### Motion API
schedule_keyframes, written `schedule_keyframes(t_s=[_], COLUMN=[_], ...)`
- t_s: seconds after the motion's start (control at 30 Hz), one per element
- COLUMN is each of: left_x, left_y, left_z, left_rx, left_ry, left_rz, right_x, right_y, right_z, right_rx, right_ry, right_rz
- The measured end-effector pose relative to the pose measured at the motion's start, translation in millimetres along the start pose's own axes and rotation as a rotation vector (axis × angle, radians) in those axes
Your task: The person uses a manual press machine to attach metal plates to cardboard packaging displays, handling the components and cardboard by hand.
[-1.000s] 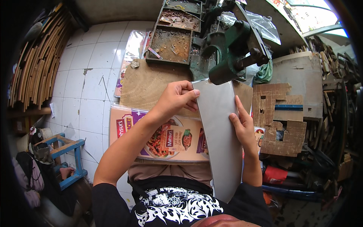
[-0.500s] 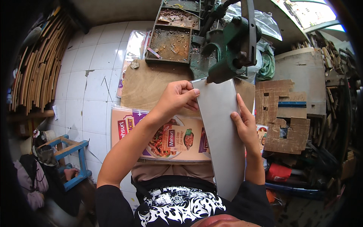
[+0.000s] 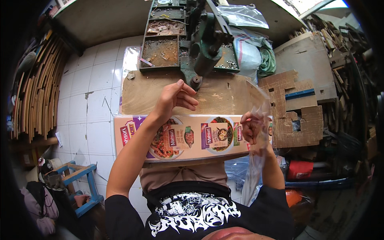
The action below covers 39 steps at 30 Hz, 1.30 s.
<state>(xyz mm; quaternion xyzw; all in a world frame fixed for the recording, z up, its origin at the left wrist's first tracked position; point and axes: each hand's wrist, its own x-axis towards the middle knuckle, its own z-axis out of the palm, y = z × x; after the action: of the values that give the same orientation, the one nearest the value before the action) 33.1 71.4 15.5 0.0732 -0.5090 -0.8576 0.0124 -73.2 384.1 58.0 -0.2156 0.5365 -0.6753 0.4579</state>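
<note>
So the left hand (image 3: 175, 97) is up over the wooden board (image 3: 218, 98), just on the near-left side of the green press (image 3: 206, 60), fingers loosely bent and spread a bit with the palm bare. Right hand (image 3: 254, 129) is over at the right end of the printed panel (image 3: 194, 151) with its fingers curled behind a clear plastic sheet (image 3: 253, 176), but it's pretty blurry there, so I honestly can't tell if they're pinching it. The panel lies flat along the board's near edge, and the plastic runs down along the right forearm.
</note>
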Motion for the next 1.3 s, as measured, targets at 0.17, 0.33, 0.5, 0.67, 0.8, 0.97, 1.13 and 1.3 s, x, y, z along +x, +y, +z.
schedule_keyframes(t_s=[0.17,0.33,0.5,0.67,0.8,0.97,1.13,1.3], left_x=[-2.4,-2.7,-6.4,-8.6,-30.9,-71.0,-84.1,-86.9], left_y=[-5.5,-3.6,-6.3,1.1,27.4,42.1,41.4,33.0], left_z=[-0.1,7.8,10.2,19.0,46.0,83.8,106.5,111.8], left_rx=[0.113,0.211,0.347,0.411,0.171,0.062,0.077,0.105], left_ry=[0.028,0.028,-0.003,-0.038,-0.070,-0.134,0.084,0.242], left_rz=[0.014,0.061,0.103,0.191,0.263,0.267,0.301,0.397], right_x=[-3.7,-13.7,-11.3,-10.5,-5.9,1.1,-1.0,-5.0], right_y=[9.8,24.3,18.3,21.3,31.2,44.5,38.0,33.6], right_z=[26.0,45.3,67.2,76.8,83.9,94.4,107.5,115.6], right_rx=[0.783,0.948,1.001,1.060,1.092,1.160,1.069,1.038], right_ry=[-0.608,-0.793,-0.929,-0.969,-1.016,-1.056,-0.970,-0.911], right_rz=[0.358,0.485,0.532,0.528,0.502,0.576,0.644,0.632])
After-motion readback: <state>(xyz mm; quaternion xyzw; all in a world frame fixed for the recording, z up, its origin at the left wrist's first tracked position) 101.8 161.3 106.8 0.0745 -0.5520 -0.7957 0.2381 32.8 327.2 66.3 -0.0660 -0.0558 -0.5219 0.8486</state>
